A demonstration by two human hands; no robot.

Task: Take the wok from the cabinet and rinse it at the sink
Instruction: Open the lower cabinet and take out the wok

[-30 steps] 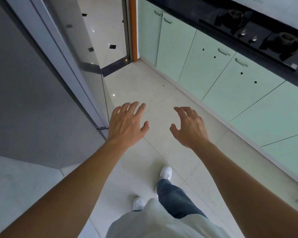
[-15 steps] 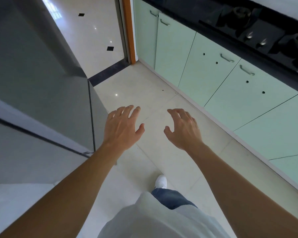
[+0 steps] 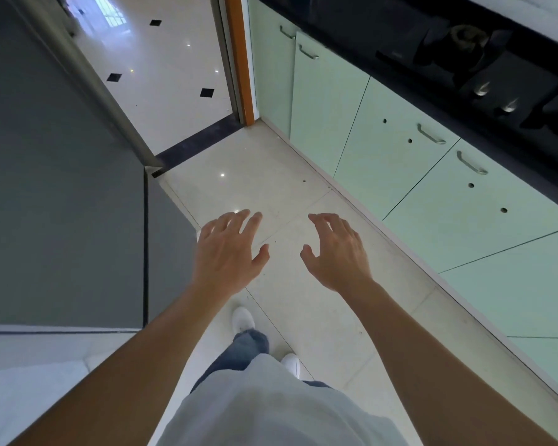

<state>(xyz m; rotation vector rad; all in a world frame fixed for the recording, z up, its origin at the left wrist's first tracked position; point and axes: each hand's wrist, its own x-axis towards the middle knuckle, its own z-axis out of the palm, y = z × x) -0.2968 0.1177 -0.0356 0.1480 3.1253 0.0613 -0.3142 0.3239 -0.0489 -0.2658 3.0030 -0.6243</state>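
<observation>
My left hand (image 3: 227, 252) and my right hand (image 3: 337, 252) are stretched out over the pale tiled floor, fingers spread, each holding nothing. To the right runs a row of mint-green base cabinets (image 3: 397, 156) with metal handles, all doors closed. My right hand is well short of the nearest cabinet door. Above them lies a black countertop with a gas hob (image 3: 484, 69). No wok and no sink are in view.
A tall grey appliance or panel (image 3: 62, 188) fills the left side. An open doorway with an orange frame (image 3: 239, 59) leads to a glossy white floor with black diamonds. My feet in white shoes (image 3: 243, 318) stand on the kitchen tiles between the two sides.
I have stepped forward along the kitchen aisle; the doorway and the cabinets are closer and the view has swung left. Both hands stay out in front, open and empty.
</observation>
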